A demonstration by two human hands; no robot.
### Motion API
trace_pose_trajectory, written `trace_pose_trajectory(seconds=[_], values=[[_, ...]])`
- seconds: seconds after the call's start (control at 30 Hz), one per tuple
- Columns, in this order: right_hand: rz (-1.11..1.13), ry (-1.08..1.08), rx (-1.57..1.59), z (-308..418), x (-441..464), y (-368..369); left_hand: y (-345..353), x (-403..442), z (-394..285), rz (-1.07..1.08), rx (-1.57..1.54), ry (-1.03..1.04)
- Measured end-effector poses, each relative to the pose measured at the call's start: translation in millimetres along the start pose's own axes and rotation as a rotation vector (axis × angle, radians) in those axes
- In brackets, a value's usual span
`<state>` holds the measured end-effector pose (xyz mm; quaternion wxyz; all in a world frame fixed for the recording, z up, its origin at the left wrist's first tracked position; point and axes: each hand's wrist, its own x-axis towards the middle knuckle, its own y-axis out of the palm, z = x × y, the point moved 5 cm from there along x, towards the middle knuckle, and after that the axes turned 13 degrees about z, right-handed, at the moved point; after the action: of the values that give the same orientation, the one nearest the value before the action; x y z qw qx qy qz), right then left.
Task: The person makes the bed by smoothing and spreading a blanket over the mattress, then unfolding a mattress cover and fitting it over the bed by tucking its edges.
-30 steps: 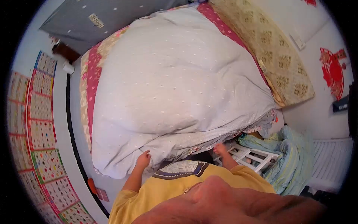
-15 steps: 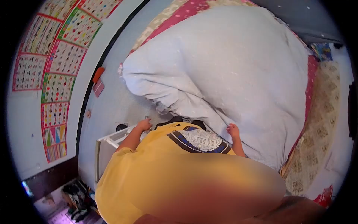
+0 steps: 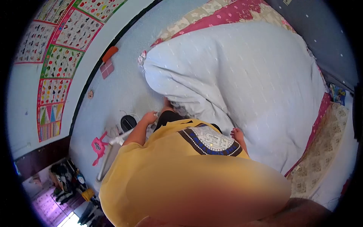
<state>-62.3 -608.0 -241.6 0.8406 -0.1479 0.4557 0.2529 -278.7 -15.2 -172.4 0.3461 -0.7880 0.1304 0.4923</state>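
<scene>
Spread across the bed (image 3: 242,10), over the right half of the view: a pale quilt (image 3: 261,75) with small white flecks, creased and folded along the near edge. Next in size, a yellow shirt (image 3: 162,143) with a printed badge (image 3: 211,140) on the chest. To the left, a pale blue floor (image 3: 121,87), running beside the bed to a light wall (image 3: 24,102). On that wall, rows of picture charts (image 3: 70,38) with red and green borders. At far right, a grey panel (image 3: 321,38) with white dots. Below that, a beige patterned panel (image 3: 321,136). Showing past the quilt's edges, a red and beige floral sheet (image 3: 319,113). Left of the shirt, a white frame (image 3: 121,139), partly hidden. Beside the frame, a pink object (image 3: 100,145) of unclear kind. Just ahead, a dark oval object (image 3: 128,123). Farther up the floor, a flat pink square (image 3: 107,69) just beside an orange object (image 3: 110,54). Left hand (image 3: 149,117): beside a bare leg (image 3: 167,104), fingers curled in; cannot tell of anything gripped. Right hand (image 3: 237,134): close by the quilt, fingers loosely bent and parted; cannot tell about contact.
</scene>
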Motion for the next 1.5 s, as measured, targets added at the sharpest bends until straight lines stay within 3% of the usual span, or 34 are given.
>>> trace_pose_trajectory(seconds=[0.1, 0.27, 0.33, 0.4, 0.47, 0.57, 0.67, 0.7, 0.87, 1.03, 1.1, 1.37, 1.5], values=[[-0.076, -0.104, 0.083, 69.4, 12.9, 56.6, -64.1, 25.1, 44.9, 0.053, 0.038, -0.013], [0.037, -0.036, 0.095, 135.4, 46.7, 187.2, -204.6, 49.9, 87.8, -0.034, -0.029, 0.142], [0.142, -0.021, -0.215, 156.1, 67.2, 240.9, -254.3, 69.3, 120.6, -0.140, -0.203, 0.147], [0.185, -0.179, -0.661, 188.8, 71.9, 289.9, -293.4, 76.0, 140.5, -0.233, -0.431, 0.179], [0.174, -0.321, -0.872, 237.5, 63.0, 334.7, -314.0, 77.2, 149.4, -0.263, -0.563, 0.162], [0.229, -0.345, -0.660, 285.7, 62.3, 362.4, -318.1, 75.9, 151.9, -0.236, -0.479, 0.168], [0.223, -0.360, -0.580, 275.8, 112.7, 360.6, -310.7, 52.3, 123.4, -0.227, -0.197, 0.281], [0.117, -0.450, -0.557, 258.8, 135.0, 354.7, -304.6, 48.9, 124.0, -0.212, -0.183, 0.274], [-0.132, -0.207, -0.659, 224.0, 171.4, 335.8, -331.7, -4.8, 77.9, -0.063, 0.149, 0.301], [-0.155, -0.222, -0.600, 247.4, 184.2, 363.4, -367.0, 38.8, 137.6, -0.069, -0.019, 0.230], [-0.159, -0.235, -0.602, 263.8, 198.3, 393.6, -387.2, 49.1, 149.8, -0.014, 0.044, 0.196], [-0.072, -0.089, -0.439, 357.5, 291.0, 601.8, -524.5, 83.2, 227.4, 0.020, 0.109, 0.455], [0.064, -0.198, -0.347, 419.2, 349.6, 714.6, -621.6, 81.8, 291.0, 0.012, 0.156, 0.410]])
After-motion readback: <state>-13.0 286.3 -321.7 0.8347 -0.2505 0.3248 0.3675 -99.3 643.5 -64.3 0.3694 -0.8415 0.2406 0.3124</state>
